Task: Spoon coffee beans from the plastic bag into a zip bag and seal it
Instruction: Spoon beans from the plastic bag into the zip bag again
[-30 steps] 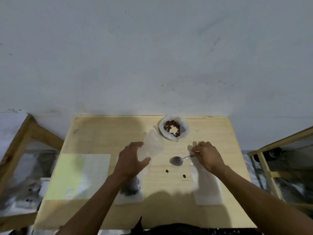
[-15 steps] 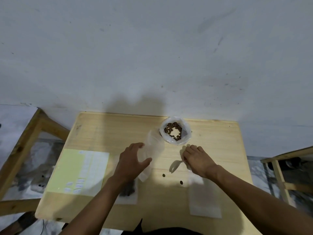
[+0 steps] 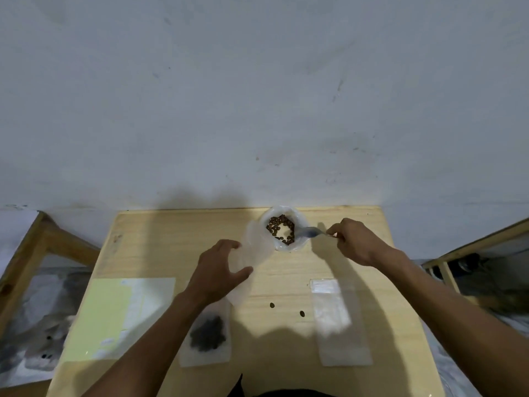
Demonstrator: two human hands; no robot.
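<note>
An open white plastic bag [image 3: 286, 247] of brown coffee beans [image 3: 282, 228] stands at the table's far edge. My right hand [image 3: 356, 242] pinches the handle of a metal spoon [image 3: 309, 232], its bowl at the bag's right rim. My left hand [image 3: 219, 272] holds a clear zip bag [image 3: 253, 250] upright, just left of the bean bag. A filled zip bag [image 3: 207, 338] with dark beans lies flat near my left forearm. An empty zip bag [image 3: 337, 319] lies flat at the right.
Two loose beans [image 3: 272, 305] [image 3: 301, 313] lie mid-table. A pale yellow sheet [image 3: 114, 316] covers the left of the wooden table [image 3: 160, 233]. Wooden frames [image 3: 43, 239] stand off both sides, with a wall behind.
My right hand lifted the spoon from the table's middle up and right to the bean bag's rim. The left hand keeps the zip bag upright.
</note>
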